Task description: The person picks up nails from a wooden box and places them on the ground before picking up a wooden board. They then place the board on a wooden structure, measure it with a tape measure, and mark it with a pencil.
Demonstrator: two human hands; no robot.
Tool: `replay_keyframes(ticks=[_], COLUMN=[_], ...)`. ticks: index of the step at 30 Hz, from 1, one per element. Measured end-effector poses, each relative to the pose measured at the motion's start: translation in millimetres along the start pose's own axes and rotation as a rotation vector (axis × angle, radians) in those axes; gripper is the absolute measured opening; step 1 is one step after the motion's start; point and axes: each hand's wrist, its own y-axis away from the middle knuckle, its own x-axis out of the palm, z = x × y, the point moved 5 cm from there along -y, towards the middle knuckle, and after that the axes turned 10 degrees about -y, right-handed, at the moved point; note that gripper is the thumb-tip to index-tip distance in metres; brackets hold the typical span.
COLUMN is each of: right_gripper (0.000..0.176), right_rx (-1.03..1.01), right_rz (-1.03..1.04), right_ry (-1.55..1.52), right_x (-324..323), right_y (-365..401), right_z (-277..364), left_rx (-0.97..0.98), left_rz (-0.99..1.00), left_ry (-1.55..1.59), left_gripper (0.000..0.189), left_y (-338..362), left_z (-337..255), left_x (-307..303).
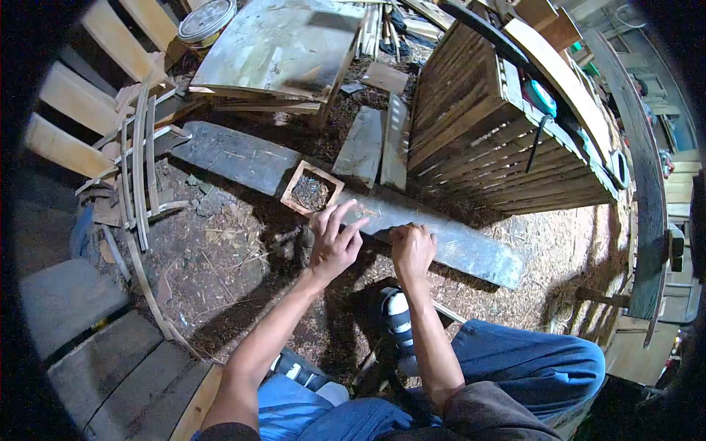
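A long grey plank (471, 253) lies crosswise on the ground in front of my knees. On it stands a small square wooden box (296, 206), holding many small, dark, thin pieces that look like nails. My left hand (334, 242) hovers by the box's near right corner, fingers apart, with nothing visible in it. My right hand (413, 253) is over the plank's near edge with its fingers curled together; whatever they pinch, if anything, is hidden. Between the hands, a few thin reddish slivers (368, 212) rest on the plank.
A slatted wooden crate (471, 110) stands at the right, with a teal tape measure (540, 97) on top. Two short boards (360, 143) lie beyond the plank. A worn low table (283, 48) and a lidded bucket (207, 20) stand behind. Bent wood strips (140, 165) are at the left.
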Motion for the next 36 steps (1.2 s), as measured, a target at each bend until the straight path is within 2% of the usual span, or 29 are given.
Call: replay_keyframes(ticks=[5,7,8,9,11,12,13,16,18,19,21,22,24,25,28,31,32,33,36], right_gripper=[0.011,0.011,0.010,0.010,0.012,0.016,0.022,0.014,0.023,0.023,0.038,0.049,0.047,0.046,0.042,0.038,0.038,0.036,0.035], right_rx=[0.026,0.043,-0.001,-0.015,-0.182,-0.241,-0.358,-0.426,-0.449,-0.454,-0.406,-0.371,-0.338,-0.331,-0.314,-0.322,-0.322,-0.328,-0.349], right_rz=[-0.040,0.000,0.023,0.031,-0.043,-0.016,-0.043,-0.040,0.063,0.062,-0.094,-0.095,-0.106,-0.124,-0.129,-0.087,-0.076,-0.028,0.085], right_ry=[-0.033,-0.095,-0.241,-0.251,-0.454,-0.476,-0.481,-0.482,-0.393,-0.401,-0.496,-0.538,-0.605,-0.644,-0.644,-0.614,-0.609,-0.568,-0.500], right_x=[12.2,15.3,17.0,16.1,3.2,-2.7,-2.6,3.6,21.5,21.2,9.1,11.7,12.3,13.6,18.0,30.8,36.1,43.3,62.7], right_y=[-0.9,-3.8,-6.2,-12.6,-24.9,-31.4,-38.2,-53.1,-58.4,-57.7,-51.6,-48.2,-42.8,-42.5,-42.7,-35.9,-28.2,-19.3,2.7], right_z=[2.6,5.3,9.2,21.8,65.8,88.2,106.5,135.5,141.2,143.2,137.0,129.9,119.8,116.6,114.0,115.1,114.1,112.2,114.1], left_rx=[-0.055,-0.124,-0.170,-0.186,-0.263,-0.299,-0.330,-0.362,-0.318,-0.353,-0.447,-0.452,-0.318,-0.362,-0.400,-0.418,-0.484,-0.471,-0.476], left_rz=[-0.029,-0.022,-0.017,-0.004,0.006,0.093,0.094,0.106,0.137,0.118,0.074,0.074,-0.056,-0.069,-0.150,-0.087,-0.027,0.017,0.028], left_ry=[-0.056,-0.070,-0.075,-0.066,0.031,-0.002,-0.017,0.086,0.137,0.159,0.173,0.168,0.033,0.039,-0.046,0.001,0.096,0.032,0.099], left_gripper=[0.034,0.038,0.045,0.064,0.093,0.115,0.121,0.122,0.119,0.107,0.101,0.101,0.094,0.089,0.089,0.088,0.084,0.084,0.087], left_y=[2.2,-0.9,-1.8,0.4,-9.9,-10.0,-9.0,-7.7,-12.7,-14.5,-5.8,-3.1,-3.2,-1.1,-8.4,-15.3,-11.6,-9.5,-3.8], left_z=[22.2,31.1,39.0,51.5,61.3,68.0,74.4,87.9,86.2,83.1,85.4,90.1,92.2,97.7,120.2,149.4,159.6,161.6,163.5], left_x=[-14.0,-21.0,-22.3,-17.7,-29.5,-28.5,-28.2,-26.2,-26.7,-29.5,-28.4,-28.5,-39.9,-46.0,-59.6,-53.2,-46.6,-43.5,-47.6])
